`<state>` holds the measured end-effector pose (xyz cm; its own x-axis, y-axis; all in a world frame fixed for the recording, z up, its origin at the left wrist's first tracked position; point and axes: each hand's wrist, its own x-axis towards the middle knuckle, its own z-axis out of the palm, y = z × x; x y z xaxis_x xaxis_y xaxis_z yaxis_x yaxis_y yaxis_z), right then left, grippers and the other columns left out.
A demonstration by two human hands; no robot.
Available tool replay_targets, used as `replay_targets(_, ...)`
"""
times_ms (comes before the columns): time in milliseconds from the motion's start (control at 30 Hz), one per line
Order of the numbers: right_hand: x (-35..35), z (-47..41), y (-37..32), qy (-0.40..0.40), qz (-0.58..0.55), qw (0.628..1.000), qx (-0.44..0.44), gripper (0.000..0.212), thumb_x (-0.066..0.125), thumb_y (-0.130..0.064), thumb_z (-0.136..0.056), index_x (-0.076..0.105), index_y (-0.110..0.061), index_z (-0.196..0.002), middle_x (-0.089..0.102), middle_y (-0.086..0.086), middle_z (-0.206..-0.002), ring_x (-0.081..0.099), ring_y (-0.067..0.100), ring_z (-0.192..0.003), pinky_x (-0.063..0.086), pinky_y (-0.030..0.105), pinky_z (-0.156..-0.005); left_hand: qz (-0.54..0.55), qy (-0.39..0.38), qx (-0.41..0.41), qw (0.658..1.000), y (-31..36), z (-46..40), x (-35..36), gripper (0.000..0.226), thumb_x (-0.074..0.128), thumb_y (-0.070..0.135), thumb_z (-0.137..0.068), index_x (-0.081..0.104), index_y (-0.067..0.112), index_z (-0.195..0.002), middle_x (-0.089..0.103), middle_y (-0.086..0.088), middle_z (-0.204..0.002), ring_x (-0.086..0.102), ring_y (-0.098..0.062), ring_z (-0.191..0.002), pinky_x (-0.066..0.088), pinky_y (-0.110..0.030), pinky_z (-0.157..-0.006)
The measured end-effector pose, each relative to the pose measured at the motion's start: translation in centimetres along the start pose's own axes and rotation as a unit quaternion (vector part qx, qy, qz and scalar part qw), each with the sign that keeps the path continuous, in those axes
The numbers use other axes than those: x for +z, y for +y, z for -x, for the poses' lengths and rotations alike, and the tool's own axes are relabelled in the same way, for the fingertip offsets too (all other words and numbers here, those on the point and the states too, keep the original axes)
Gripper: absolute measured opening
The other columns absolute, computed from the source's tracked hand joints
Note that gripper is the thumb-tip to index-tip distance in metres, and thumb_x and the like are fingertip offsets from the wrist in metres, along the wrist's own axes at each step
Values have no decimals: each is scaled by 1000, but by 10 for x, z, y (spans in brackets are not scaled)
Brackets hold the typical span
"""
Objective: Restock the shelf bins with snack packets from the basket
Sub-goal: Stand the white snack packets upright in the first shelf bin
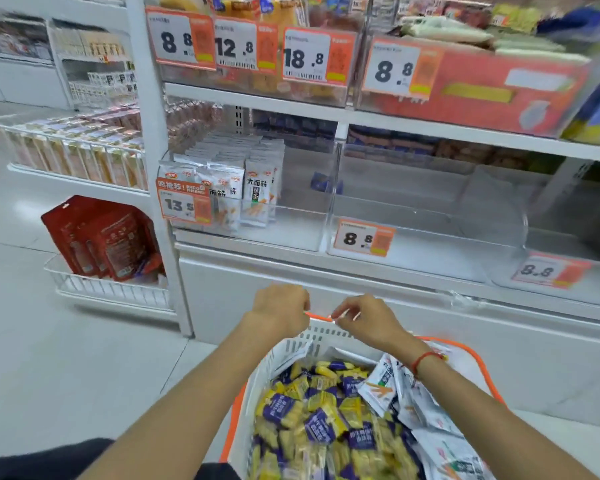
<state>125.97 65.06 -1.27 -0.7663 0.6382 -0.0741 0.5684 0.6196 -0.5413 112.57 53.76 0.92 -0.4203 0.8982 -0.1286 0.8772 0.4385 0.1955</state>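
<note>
The head view looks down on a white basket (293, 344) with an orange rim, parked right against the base of the shelf (326, 109), close enough that packets need only a short lift to the bins. Both hands reach to its far edge. The left hand (280, 308) has its fingers curled under, apparently round the orange handle (317, 317), though the grip itself is hidden behind the knuckles. The right hand (362, 317) pinches something thin and pale between thumb and fingertips just beside the handle; what it is cannot be made out. Neither hand holds a packet, so my guess is that the handle is being folded out of the way to open the basket. Inside lie the task's goods: a heap of yellow packets (312, 420) with purple labels filling the middle, and white packets (413, 400) piled along the right side. On the lower shelf, the left bin (291, 233) holds upright rows of white packets that appear to match, with bare room on its right half. The middle bin (395, 223) and the right bin (499, 237), both tagged 8.8, show almost nothing in front. Those gaps are likely where the stock goes; no packet has left the basket yet.
</note>
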Motion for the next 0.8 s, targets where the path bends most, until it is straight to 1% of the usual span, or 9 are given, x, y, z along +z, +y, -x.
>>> replay_targets(200, 31, 46, 70, -81, -30, 991, 99, 15, 61, -16, -88, 73, -17, -97, 63, -5, -89, 56, 9, -82, 42, 21, -74, -18, -150, 30, 988, 39, 3, 66, 31, 49, 23, -92, 64, 22, -119, 61, 0, -127, 58, -23, -111, 45, -32, -87)
replay_targets(300, 46, 63, 109, -72, 8, 983, 166, 24, 60, -21, -88, 65, -20, -111, 59, 3, -112, 53, 20, -109, 40, 27, -87, -9, -212, 32, 977, 53, -3, 98, 33, 45, 21, -95, 60, 15, -123, 51, -1, -139, 59, -27, -108, 44, -33, -82)
replay_targets(367, 54, 76, 133, -36, 77, 973, 216, 42, 61, -27, -87, 53, -21, -128, 45, 9, -134, 36, 29, -130, 35, 36, -100, -4, -245, 41, 969, 61, -7, 116, 34, 41, 25, -99, 59, 14, -126, 57, -3, -131, 58, -27, -107, 45, -35, -89)
replay_targets(433, 56, 86, 152, 43, 141, 961, 234, 58, 65, -26, -83, 43, -15, -136, 36, 12, -142, 29, 32, -134, 32, 43, -105, 0, -254, 46, 966, 66, -16, 135, 36, 37, 27, -100, 60, 13, -123, 63, -7, -118, 59, -26, -101, 41, -42, -99)
replay_targets(500, 53, 88, 167, 145, 171, 955, 195, 63, 76, -17, -73, 49, -6, -129, 43, 19, -134, 41, 38, -124, 39, 49, -98, 20, -242, 34, 969, 71, -27, 151, 33, 36, 29, -100, 59, 14, -119, 64, -7, -114, 59, -25, -102, 37, -45, -103)
replay_targets(567, 48, 85, 179, 226, 149, 948, 167, 64, 82, -10, -65, 54, -2, -122, 51, 22, -119, 51, 40, -106, 46, 46, -83, 62, -227, 25, 972, 79, -37, 163, 33, 38, 29, -100, 54, 12, -124, 60, -9, -121, 56, -27, -111, 39, -41, -98)
replay_targets(633, 42, 82, 188, 249, 116, 941, 198, 70, 84, -15, -65, 50, -2, -125, 50, 22, -119, 50, 39, -107, 45, 45, -83, 125, -226, 15, 966, 93, -44, 174, 41, 40, 27, -101, 42, 10, -138, 52, -12, -135, 53, -29, -118, 43, -38, -94)
replay_targets(700, 44, 78, 200, 196, 112, 933, 281, 83, 80, -36, -71, 39, -5, -137, 41, 22, -135, 39, 39, -124, 37, 45, -97, 163, -229, -1, 960, 106, -50, 186, 47, 43, 27, -101, 34, 9, -144, 48, -12, -139, 52, -30, -119, 45, -39, -93)
replay_targets(800, 64, 75, 218, -18, 115, 934, 337, 93, 47, -67, -84, 11, -14, -151, 15, 16, -155, 14, 35, -143, 22, 51, -112, 187, -242, -22, 952, 119, -60, 212, 52, 47, 33, -98, 33, 14, -144, 49, -10, -138, 53, -31, -116, 48, -43, -92)
